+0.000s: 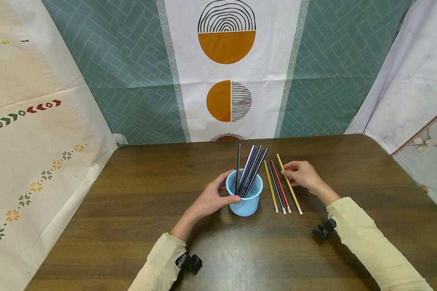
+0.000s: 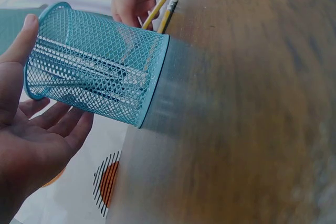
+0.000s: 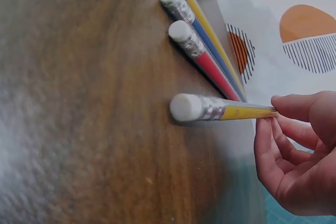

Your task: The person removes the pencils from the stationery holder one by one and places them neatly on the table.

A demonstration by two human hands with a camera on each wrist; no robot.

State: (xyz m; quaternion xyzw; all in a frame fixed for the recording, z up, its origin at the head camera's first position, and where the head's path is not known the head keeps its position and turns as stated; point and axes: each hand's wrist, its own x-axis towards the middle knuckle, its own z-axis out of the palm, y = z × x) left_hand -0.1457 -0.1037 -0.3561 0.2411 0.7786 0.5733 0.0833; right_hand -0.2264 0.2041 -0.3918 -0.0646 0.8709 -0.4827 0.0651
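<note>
Left hand [image 1: 210,199] grips a round blue mesh cup [image 1: 245,208], likely steadying it; at 3 o'clock, right hand [image 1: 303,173] pinches a yellow pencil [image 1: 293,193].

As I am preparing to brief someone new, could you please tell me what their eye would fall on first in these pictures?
Probably the blue mesh cup near the middle of the wooden table, holding dark sticks and gripped by the left hand. To its right, three pencils lie in a row, and just beyond them the right hand pinches a yellow pencil. Behind the table, bold orange motifs stand out on a white panel.
</note>
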